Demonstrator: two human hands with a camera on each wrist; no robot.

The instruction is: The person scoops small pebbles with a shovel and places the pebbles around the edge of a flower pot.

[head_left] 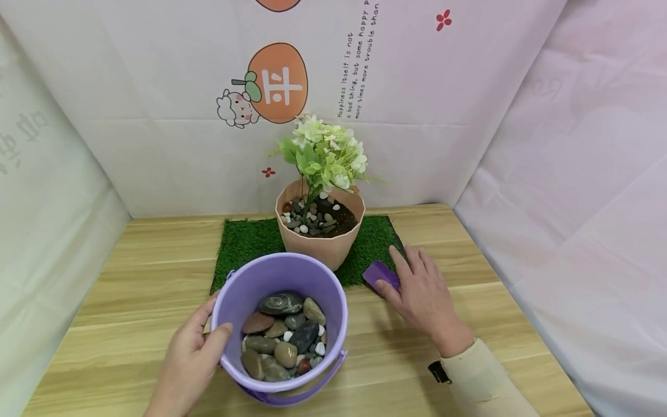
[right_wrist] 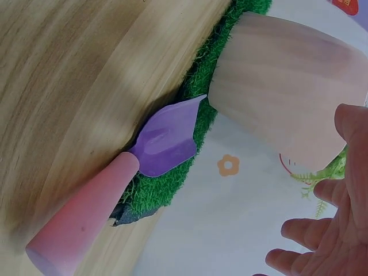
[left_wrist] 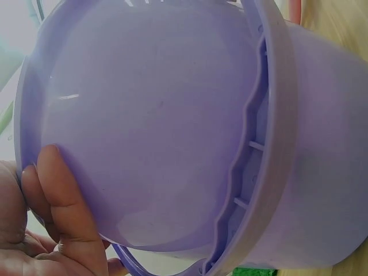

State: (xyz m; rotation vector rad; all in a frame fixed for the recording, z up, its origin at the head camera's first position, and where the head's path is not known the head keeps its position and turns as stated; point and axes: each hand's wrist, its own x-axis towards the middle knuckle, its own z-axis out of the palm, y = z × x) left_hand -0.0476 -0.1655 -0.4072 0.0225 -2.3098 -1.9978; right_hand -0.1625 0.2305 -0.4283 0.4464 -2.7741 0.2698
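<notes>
My left hand (head_left: 187, 353) grips the left rim of a lilac bucket (head_left: 224, 313), thumb over the edge and fingers outside. Large and small stones (head_left: 283, 353) cover the bucket's bottom, and its handle (head_left: 307, 398) hangs on the near side. The left wrist view is mostly filled by lilac plastic. Over a small hand trowel reaches my right hand (head_left: 424, 292), fingers extended and holding nothing. The trowel's purple blade (right_wrist: 169, 138) rests at the green turf, its pink handle (right_wrist: 86, 210) over the wood; from the head view the hand hides that handle.
Behind the bucket, a pale pink pot (head_left: 320, 249) with dark soil, pebbles and a white-flowered plant (head_left: 330, 153) stands on an artificial turf mat (head_left: 250, 240). Printed white cloth (head_left: 411, 133) borders the wooden table (head_left: 500, 324) at the back and sides.
</notes>
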